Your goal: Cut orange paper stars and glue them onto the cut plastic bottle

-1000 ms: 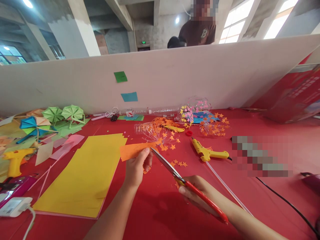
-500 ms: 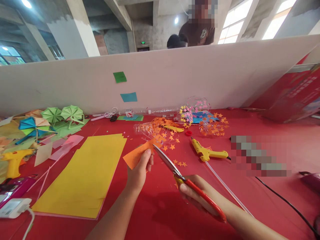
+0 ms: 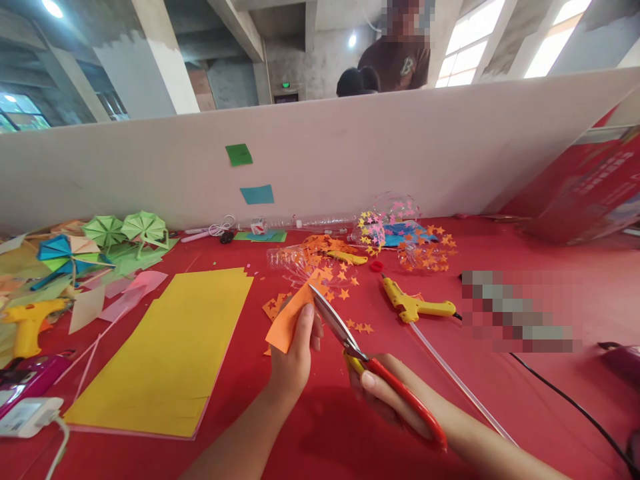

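Pinched between the thumb and fingers of my left hand (image 3: pixel 296 352) is a piece of orange paper (image 3: pixel 286 325), held tilted above the red table. My right hand (image 3: pixel 383 387) grips red-handled scissors (image 3: pixel 345 333), whose blade tips meet the upper right edge of the paper. Whether the blades are cutting into it I cannot tell. Orange scraps with star-shaped holes (image 3: pixel 274 307) lie behind my left hand. Small orange paper stars (image 3: pixel 360 327) are scattered beyond the scissors. A clear cut plastic bottle (image 3: pixel 285 257) lies farther back among more orange pieces.
Yellow paper sheets (image 3: pixel 165 353) are stacked left. A yellow glue gun (image 3: pixel 413 303) with a clear stick lies right, its cable trailing. Another yellow glue gun (image 3: pixel 33 320) and folded paper umbrellas (image 3: pixel 143 227) sit far left. A white partition (image 3: pixel 320 160) stands behind; a person (image 3: pixel 400 60) is beyond it.
My left hand has moved right with the orange paper and turned it more upright, uncovering the scraps behind. The scissors have shifted slightly left, tips still at the paper's edge.
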A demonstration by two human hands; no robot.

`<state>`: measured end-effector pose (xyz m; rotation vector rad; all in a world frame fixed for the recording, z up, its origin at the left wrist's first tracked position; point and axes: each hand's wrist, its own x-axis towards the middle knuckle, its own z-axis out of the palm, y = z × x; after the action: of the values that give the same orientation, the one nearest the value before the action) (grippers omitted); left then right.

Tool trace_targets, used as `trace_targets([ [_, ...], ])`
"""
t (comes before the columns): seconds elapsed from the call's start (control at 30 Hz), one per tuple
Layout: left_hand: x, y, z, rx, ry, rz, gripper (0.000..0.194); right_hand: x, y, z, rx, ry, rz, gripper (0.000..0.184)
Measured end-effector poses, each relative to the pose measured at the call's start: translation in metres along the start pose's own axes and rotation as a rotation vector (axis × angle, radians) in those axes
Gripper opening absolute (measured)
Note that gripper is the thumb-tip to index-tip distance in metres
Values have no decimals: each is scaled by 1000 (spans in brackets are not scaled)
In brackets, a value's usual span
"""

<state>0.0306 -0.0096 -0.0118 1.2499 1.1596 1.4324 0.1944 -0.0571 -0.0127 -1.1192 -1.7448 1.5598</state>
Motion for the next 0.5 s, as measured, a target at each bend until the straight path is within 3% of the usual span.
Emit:
trace_targets([
  [0.3,6,-9,-9,-51,-76,6,42,0,-2,-1,-52,-3,3,59],
  [0.5,9,-12,-13,-97,-65,31,37,-1,-5,-2,-81,19,22,59],
])
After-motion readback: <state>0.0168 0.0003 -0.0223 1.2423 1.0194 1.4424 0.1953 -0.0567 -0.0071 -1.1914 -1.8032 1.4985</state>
